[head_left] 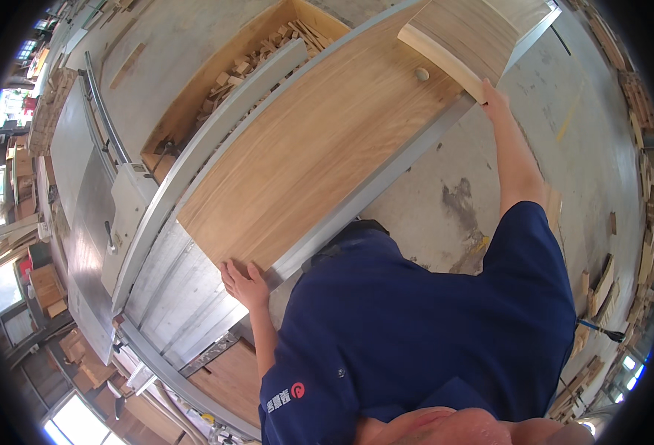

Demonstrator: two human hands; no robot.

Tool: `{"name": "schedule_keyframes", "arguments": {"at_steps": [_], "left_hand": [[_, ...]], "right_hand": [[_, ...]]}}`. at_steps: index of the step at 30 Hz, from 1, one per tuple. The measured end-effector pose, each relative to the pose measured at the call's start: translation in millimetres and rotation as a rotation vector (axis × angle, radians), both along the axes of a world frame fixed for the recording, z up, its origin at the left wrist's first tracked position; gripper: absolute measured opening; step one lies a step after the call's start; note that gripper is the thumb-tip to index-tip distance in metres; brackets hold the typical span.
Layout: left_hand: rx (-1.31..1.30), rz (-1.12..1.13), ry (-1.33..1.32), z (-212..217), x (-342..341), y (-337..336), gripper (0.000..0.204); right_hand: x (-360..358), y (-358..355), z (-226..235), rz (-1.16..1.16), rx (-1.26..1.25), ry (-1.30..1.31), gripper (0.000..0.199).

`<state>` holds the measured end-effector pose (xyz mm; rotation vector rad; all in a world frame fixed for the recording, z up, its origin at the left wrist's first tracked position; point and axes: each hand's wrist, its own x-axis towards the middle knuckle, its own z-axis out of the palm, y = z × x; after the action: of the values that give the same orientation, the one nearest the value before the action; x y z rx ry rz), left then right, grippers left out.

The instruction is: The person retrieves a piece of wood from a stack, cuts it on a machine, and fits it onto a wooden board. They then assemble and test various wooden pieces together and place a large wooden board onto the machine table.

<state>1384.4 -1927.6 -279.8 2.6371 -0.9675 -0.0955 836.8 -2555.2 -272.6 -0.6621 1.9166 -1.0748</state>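
Observation:
A long brown wooden panel (319, 148) lies slantwise on a metal saw table. Near its far right end a lighter round spot (422, 74) shows in the wood. Across that end rests a second wooden board or stack (464, 33) with a pale front edge. My left hand (245, 284) lies on the panel's near left corner, fingers stretched out and apart. With the arm reached far out, my right hand (494, 101) grips the near corner of the upper board; most of its fingers are hidden.
A grey metal fence (193, 152) runs along the panel's far side. Behind it stands a wooden bin (186, 96) of offcuts. Bare metal table (175, 285) shows left of the panel. Stacked timber (635, 104) lines the right wall, and loose wood pieces (601, 285) lie on the floor.

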Motion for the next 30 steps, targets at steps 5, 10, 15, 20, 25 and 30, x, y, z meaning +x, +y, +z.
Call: {"name": "schedule_keyframes", "arguments": {"at_steps": [5,10,15,20,25,30], "left_hand": [[0.051,0.039,0.051,18.2,0.0,-4.2,0.066],[-0.180,-0.038,0.092,51.6,-17.3,-34.2,0.061],[-0.210,-0.149,0.161,80.4,-32.8,-66.6,0.055],[-0.100,-0.316,0.427,82.0,-42.0,-93.4,0.047],[-0.129,-0.293,0.891,88.3,-63.4,-110.4,0.046],[-0.251,-0.208,1.146,73.5,-82.2,-144.5,0.064]], "right_hand": [[27.5,39.4,12.7,0.243,-0.031,-0.367,0.046],[81.8,157.4,4.0,0.387,0.150,-0.821,0.034],[102.2,207.2,-4.3,0.396,0.265,-0.856,0.039],[63.0,160.8,-28.6,0.092,0.009,-0.787,0.042],[61.3,164.2,-6.4,0.228,0.063,-0.875,0.032],[100.5,246.1,-22.4,0.442,0.302,-0.989,0.025]]}}
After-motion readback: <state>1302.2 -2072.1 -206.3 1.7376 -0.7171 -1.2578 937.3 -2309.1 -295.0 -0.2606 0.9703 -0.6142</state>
